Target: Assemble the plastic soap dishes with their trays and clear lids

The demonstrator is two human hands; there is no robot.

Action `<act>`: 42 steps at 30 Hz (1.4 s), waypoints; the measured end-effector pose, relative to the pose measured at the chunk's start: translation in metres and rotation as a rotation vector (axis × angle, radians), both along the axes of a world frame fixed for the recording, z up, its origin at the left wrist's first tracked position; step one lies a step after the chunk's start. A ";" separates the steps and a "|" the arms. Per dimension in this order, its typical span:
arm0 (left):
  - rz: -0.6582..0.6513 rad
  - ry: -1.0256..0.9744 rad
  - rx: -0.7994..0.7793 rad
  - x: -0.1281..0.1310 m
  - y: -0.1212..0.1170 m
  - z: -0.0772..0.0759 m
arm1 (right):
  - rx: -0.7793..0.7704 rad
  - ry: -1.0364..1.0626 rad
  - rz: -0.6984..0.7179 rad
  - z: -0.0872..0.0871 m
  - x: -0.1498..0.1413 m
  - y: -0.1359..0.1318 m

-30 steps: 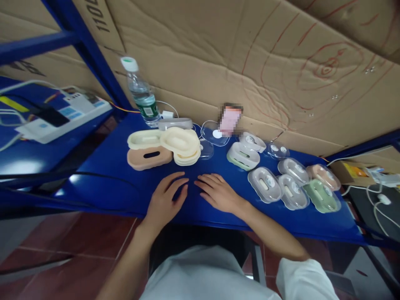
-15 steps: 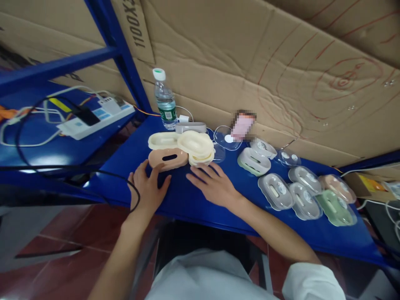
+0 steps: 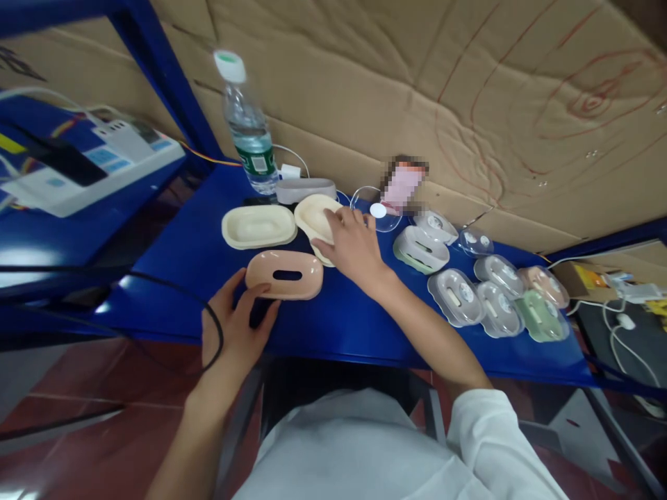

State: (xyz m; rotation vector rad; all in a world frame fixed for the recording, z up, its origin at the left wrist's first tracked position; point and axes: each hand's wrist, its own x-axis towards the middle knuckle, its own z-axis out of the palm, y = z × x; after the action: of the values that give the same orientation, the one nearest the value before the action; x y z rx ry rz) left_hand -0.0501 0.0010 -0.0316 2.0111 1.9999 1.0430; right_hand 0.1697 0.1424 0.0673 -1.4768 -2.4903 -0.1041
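Note:
My left hand grips the left end of a peach soap dish with a dark oval slot, near the table's front. Just behind it lies a shallow cream oval tray, touched by neither hand. My right hand has its thumb and fingers closed over a cream wavy-edged soap dish. Part of another cream piece shows beneath that dish, mostly covered by the hand. At the back, a grey oval soap dish part sits close to the cream pieces.
A water bottle stands at the back left near a power strip. Several soap dishes under clear covers fill the right side. A blurred-out phone-like object leans on the cardboard wall. A black cable crosses my left wrist.
My left hand has drawn the peach dish toward me, away from the cream tray. My right hand has moved from the table edge of the stack up onto the wavy cream dish.

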 end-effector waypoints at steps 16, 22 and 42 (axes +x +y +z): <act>0.060 -0.295 0.220 0.043 -0.025 0.024 | -0.052 0.365 0.070 -0.003 0.144 -0.124; -0.203 -0.168 0.159 0.108 0.005 0.032 | -0.211 0.478 -0.012 -0.064 0.173 -0.157; -0.439 0.180 0.095 0.157 -0.009 0.023 | -0.154 0.435 -0.048 -0.069 0.201 -0.170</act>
State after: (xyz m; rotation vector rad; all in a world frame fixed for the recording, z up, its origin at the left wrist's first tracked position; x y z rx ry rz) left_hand 0.1067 -0.0081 -0.0090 2.5145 1.4874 0.8969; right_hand 0.3710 -0.0276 -0.0022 -1.4325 -2.1493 0.3691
